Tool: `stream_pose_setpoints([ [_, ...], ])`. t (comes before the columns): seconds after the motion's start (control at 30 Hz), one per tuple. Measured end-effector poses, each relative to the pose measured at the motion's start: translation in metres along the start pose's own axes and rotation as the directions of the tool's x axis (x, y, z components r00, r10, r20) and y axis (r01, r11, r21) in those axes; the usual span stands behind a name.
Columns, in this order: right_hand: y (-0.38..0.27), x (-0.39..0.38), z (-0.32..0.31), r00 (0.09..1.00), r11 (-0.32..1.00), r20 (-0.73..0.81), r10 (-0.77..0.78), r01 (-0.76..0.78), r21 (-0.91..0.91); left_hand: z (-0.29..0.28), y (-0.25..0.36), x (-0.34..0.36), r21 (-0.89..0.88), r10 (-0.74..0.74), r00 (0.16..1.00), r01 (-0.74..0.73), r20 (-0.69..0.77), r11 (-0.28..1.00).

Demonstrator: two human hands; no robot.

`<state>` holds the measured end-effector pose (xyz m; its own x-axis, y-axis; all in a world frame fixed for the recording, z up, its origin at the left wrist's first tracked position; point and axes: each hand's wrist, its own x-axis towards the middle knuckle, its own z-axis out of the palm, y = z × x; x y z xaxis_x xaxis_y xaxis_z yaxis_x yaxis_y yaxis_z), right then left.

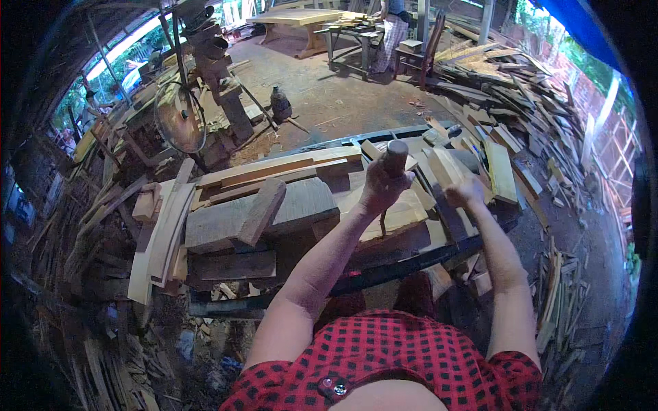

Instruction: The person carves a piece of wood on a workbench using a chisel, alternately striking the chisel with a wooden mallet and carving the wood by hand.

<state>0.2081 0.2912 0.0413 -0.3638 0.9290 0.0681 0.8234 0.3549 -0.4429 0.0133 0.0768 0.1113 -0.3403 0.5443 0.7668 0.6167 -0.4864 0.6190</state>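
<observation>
My left hand (384,185) is closed around an upright dark cylindrical tool (395,156), perhaps a wooden handle or mallet, over pale boards (404,216) on the bench. To its right, my right hand (465,192) grips a pale wooden block (444,166), held at an angle. A weathered thick beam (301,205) lies left of my hands, with a short loose board (260,212) across it. Long pale strips (274,164) lie behind the beam, and curved pale pieces (171,233) rest at the bench's left end. What is under my left fist is hard to make out.
A metal fan (179,116) and a machine (226,103) stand at back left. Behind are a large wooden table (295,17), a person (387,34) at a work table, and a chair (428,55). Scrap wood piles (514,89) line the right and lower left (89,329).
</observation>
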Motion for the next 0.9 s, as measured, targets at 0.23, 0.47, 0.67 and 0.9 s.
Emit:
stream_pose_setpoints([
  [0.23, -0.037, -0.006, -0.048, 0.855, 0.864, 0.138, -0.501, 0.503, 0.019, -0.004, 0.009, -0.002, -0.004, -0.113, 0.992, 0.114, 0.055, 0.993],
  [0.47, -0.185, -0.095, -0.135, 0.571, 0.554, 0.106, -0.814, 0.709, 0.435, 0.012, 0.018, -0.009, 0.023, 0.027, 0.981, -0.032, 0.191, 0.999],
  [0.67, -0.198, -0.098, -0.132, 0.573, 0.652, 0.397, -0.717, 0.752, 0.094, -0.039, 0.000, -0.069, 0.294, -0.346, 0.851, 0.239, 0.396, 0.925],
  [0.9, -0.136, -0.067, -0.122, 0.825, 0.801, 0.313, -0.471, 0.251, 0.543, -0.068, -0.020, -0.129, 0.704, -0.346, 0.803, -0.123, 0.485, 0.700],
])
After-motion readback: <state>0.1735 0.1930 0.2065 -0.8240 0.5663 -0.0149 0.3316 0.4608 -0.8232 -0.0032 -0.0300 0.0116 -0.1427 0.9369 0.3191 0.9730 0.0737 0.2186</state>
